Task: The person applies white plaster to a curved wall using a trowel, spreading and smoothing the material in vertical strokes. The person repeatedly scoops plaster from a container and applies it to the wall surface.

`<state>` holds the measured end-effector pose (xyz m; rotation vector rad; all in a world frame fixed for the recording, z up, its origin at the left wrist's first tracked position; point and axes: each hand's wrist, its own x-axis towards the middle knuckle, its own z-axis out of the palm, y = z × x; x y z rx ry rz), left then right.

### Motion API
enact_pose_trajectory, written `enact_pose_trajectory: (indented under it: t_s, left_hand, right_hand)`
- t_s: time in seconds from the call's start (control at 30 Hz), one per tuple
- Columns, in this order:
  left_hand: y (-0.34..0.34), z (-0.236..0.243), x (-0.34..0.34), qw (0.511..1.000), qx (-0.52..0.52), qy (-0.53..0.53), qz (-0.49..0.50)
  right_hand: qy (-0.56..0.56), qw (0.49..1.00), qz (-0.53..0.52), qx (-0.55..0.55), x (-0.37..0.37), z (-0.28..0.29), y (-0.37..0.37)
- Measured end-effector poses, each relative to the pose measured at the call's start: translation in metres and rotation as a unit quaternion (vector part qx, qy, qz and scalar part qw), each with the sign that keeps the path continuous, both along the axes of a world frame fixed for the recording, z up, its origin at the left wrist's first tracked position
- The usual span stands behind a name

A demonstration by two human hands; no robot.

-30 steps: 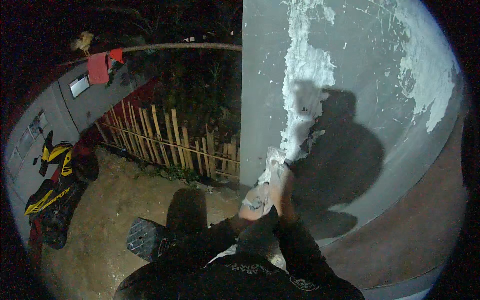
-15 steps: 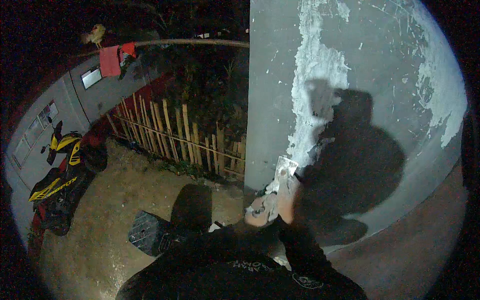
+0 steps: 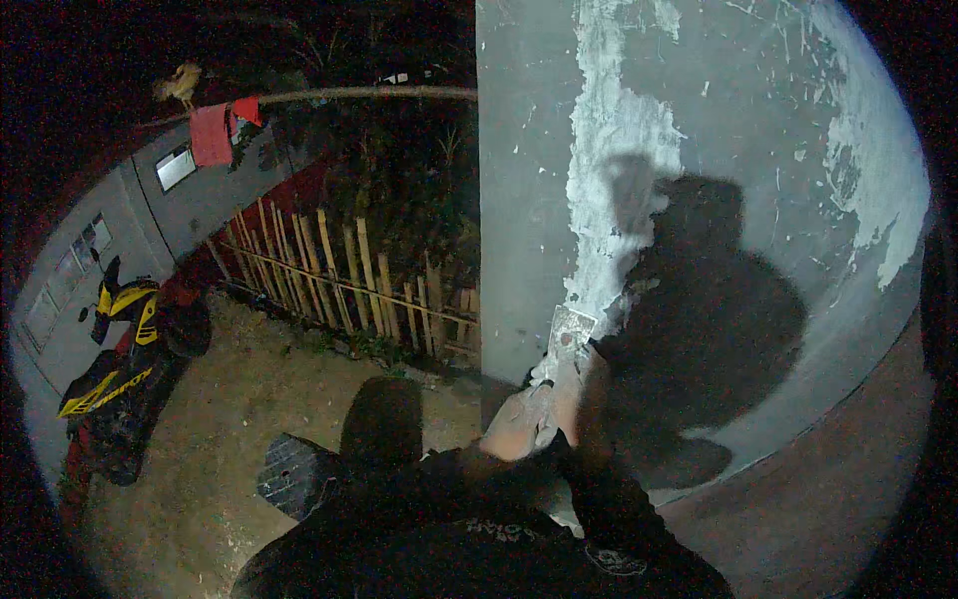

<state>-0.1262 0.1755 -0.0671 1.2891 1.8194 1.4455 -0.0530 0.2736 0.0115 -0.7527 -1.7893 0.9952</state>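
A putty knife (image 3: 573,327) with a broad, pale, smeared blade lies against the grey wall (image 3: 529,200), at the lower end of a rough white strip of filler (image 3: 609,200). My right hand (image 3: 567,391) is closed round its lower part; the handle is hidden in the fingers. Close beside it on the left, my left hand (image 3: 514,427) is curled and meets the right hand. Whitish smears cover it, and what its fingers hold, if anything, cannot be made out. The shadow of my head and arms falls on the wall to the right of the blade.
A second pale patch (image 3: 868,170) runs down the wall's right side. To the left stand a bamboo fence (image 3: 349,270) and a yellow and black motorbike (image 3: 120,349). A bird (image 3: 180,85) and red cloths (image 3: 212,135) are on a pole. A dark ridged object (image 3: 291,474) sits low left.
The view has shifted slightly, so the wall edge and fence stand further left. My left hand has turned, hiding its dark-marked, filler-smeared side. The putty knife stays near the strip's lower end.
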Motion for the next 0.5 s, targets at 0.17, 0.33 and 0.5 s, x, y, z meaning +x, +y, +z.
enact_pose_trajectory:
  t_s: [0.17,0.33,0.5]
  left_hand:
    - [-0.003,0.010,0.011,0.988,0.102,0.113,-0.008]
    - [-0.009,0.027,0.014,0.984,0.167,-0.025,-0.056]
    - [-0.013,0.034,0.009,0.998,0.008,0.011,-0.065]
  right_hand:
    - [0.017,0.999,0.012,-0.039,-0.001,0.009,0.007]
    - [0.086,0.977,0.059,-0.188,0.005,-0.004,0.002]
    - [0.116,0.965,0.041,-0.232,0.007,-0.013,0.006]
